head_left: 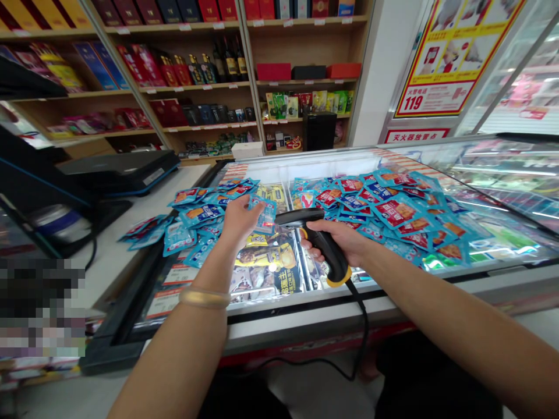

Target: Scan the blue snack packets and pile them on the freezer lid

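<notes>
Head view: over the freezer [279, 326], inside its front edge, my left grip [239, 220] pinches a packet [267, 220], right grip [338, 240] clasps the scanner [328, 251]; a snagged cord [364, 340] could jerk it into the packet.

Head camera faces forward and down, near scanner [328, 251]

My left hand [239, 220] holds a blue packet [267, 219] before the scanner [328, 251] in my right hand [345, 242], above a freezer [279, 326] strewn with similar packets [397, 210].

Smooth gold-coloured bangle [204, 298] around the bare left forearm [174, 355], bare right forearm [437, 302], black clothing [437, 375] below
</notes>
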A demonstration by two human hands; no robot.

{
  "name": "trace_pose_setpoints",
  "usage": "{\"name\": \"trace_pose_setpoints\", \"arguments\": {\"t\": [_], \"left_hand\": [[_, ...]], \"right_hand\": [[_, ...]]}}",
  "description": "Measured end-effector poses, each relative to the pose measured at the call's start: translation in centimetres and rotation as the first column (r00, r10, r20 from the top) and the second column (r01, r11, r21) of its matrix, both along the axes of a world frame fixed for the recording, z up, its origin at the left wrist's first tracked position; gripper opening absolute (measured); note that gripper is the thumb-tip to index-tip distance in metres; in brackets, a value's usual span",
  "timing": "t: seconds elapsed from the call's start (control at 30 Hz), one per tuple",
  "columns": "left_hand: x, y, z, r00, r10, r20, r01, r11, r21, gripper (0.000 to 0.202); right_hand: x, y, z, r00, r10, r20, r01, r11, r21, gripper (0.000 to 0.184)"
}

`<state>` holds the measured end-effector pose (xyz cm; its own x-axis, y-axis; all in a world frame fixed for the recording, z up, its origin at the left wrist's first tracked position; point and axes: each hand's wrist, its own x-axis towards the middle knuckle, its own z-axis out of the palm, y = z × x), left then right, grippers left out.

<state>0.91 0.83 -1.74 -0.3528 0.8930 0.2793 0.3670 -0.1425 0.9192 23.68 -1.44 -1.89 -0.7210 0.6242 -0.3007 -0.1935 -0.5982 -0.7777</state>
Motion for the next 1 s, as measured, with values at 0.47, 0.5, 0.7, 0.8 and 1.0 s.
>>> {"name": "trace_pose_setpoints", "arguments": {"t": [0.47, 0.5, 0.7, 0.8, 1.0], "left_hand": [[4.3, 0.0, 2.0, 0.914, -0.265, 0.309, 0.279, 0.960, -0.003, 0.055], [5.4, 0.4, 2.2, 0.936, -0.275, 0.220, 0.269, 0.962, 0.057, 0.051], [14.0, 2.6, 3.2, 0.863, -0.261, -0.432, 0.386, 0.893, 0.231, 0.035], [18.3, 2.8, 2.9, 0.569, -0.362, -0.738, 0.560, 0.828, 0.026, 0.043], [22.2, 2.4, 1.9, 0.219, -0.410, -0.885, 0.488, 0.832, -0.264, 0.055]], "right_hand": [[4.9, -1.2, 2.7, 0.932, -0.269, -0.245, 0.296, 0.952, 0.082, 0.019], [6.0, -1.3, 2.9, 0.917, -0.306, -0.254, 0.338, 0.937, 0.090, 0.018], [12.5, -1.4, 3.3, 0.792, -0.546, -0.273, 0.581, 0.811, 0.067, 0.015], [15.0, -1.5, 2.9, 0.741, -0.606, -0.288, 0.640, 0.768, 0.030, 0.013], [17.6, -1.7, 1.7, 0.716, -0.645, -0.267, 0.670, 0.742, 0.005, 0.014]]}}
